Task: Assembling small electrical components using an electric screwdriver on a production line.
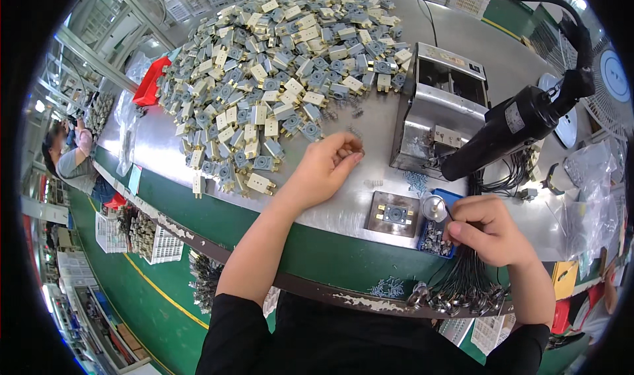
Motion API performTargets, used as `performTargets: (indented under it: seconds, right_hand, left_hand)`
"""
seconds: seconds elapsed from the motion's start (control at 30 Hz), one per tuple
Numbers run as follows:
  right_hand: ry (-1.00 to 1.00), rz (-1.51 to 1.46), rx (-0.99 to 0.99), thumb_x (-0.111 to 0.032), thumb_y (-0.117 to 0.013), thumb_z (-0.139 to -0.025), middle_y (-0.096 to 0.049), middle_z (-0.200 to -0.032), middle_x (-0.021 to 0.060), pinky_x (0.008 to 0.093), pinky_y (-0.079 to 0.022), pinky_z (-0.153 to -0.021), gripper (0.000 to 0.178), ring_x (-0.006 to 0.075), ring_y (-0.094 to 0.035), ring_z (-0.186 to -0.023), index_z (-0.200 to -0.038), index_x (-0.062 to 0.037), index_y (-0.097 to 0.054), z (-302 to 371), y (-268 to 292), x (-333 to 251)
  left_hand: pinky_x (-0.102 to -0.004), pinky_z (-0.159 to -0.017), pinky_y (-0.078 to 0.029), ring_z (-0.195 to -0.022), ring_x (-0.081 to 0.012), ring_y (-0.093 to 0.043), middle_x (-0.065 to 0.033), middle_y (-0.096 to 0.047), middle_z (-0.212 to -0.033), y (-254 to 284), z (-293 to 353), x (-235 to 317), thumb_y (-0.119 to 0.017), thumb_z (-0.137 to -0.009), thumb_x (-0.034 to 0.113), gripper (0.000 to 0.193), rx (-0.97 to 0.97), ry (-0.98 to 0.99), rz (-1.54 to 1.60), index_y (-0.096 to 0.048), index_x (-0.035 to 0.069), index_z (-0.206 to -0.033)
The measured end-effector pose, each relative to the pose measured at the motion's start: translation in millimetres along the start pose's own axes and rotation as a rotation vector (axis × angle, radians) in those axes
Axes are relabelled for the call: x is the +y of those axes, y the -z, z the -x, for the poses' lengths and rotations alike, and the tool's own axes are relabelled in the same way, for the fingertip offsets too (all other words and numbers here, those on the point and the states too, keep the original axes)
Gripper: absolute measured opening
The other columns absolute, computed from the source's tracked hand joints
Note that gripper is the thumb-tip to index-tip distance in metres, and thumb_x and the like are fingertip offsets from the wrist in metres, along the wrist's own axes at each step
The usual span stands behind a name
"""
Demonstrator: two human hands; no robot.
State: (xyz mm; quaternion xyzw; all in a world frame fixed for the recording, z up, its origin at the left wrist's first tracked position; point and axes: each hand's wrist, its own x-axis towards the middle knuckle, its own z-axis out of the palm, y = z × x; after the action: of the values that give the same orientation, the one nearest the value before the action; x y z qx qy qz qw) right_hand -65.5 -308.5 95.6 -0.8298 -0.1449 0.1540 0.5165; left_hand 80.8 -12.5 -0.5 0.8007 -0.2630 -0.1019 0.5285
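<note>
My left hand [325, 167] reaches onto the grey metal table [370, 120] and pinches a small metal spring [357, 151] between thumb and fingers. A big heap of cream and grey plastic parts [277, 64] lies just beyond it. My right hand [485, 228] is closed around a bundle of thin black wires [465, 279] with metal ring ends [456, 302], next to a round metal disc [434, 208]. A grey fixture block [394, 214] holding one cream part sits between the two hands.
A metal box machine [439, 111] stands right of centre with a black powered screwdriver [508, 130] hanging in front of it. A blue tray of small screws [437, 238] sits at the table edge. A red bin [150, 81] is far left. Another person [69, 157] works at the left.
</note>
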Motion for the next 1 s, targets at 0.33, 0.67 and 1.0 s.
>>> performTargets:
  seconds: [0.33, 0.67, 1.0]
  right_hand:
    - [-0.316, -0.498, 0.087, -0.007, -0.078, -0.095, -0.075, -0.091, 0.0078, 0.0233, -0.051, -0.069, 0.019, 0.0074, -0.064, -0.078, -0.107, 0.0072, -0.074, -5, -15, 14]
    - [-0.291, -0.605, 0.246, -0.012, -0.074, -0.099, -0.076, -0.097, 0.0133, 0.0226, -0.046, -0.064, 0.026, 0.0068, -0.056, -0.069, -0.115, 0.0088, -0.073, -7, -27, 24]
    - [-0.273, -0.301, 0.263, -0.005, -0.073, -0.099, -0.077, -0.105, 0.0114, 0.0256, -0.054, -0.079, 0.025, 0.0086, -0.066, -0.089, -0.120, 0.0074, -0.073, -10, -37, 14]
  left_hand:
    - [-0.0265, -0.071, -0.053, -0.084, -0.0118, -0.068, -0.0086, -0.074, -0.103, -14, 24, 15, -0.079, -0.091, 0.004, 0.017, -0.238, 0.064, 0.280, -0.081, 0.003, -0.107]
    - [-0.0277, -0.068, -0.053, -0.083, -0.0139, -0.068, -0.0045, -0.072, -0.104, -43, 27, 8, -0.089, -0.081, 0.009, 0.021, -0.279, -0.246, 0.109, -0.084, 0.008, -0.102]
    - [-0.0256, -0.063, -0.050, -0.078, -0.0110, -0.062, -0.0046, -0.072, -0.108, -44, 31, 4, -0.096, -0.073, 0.016, 0.035, -0.219, -0.284, 0.050, -0.082, 0.006, -0.103]
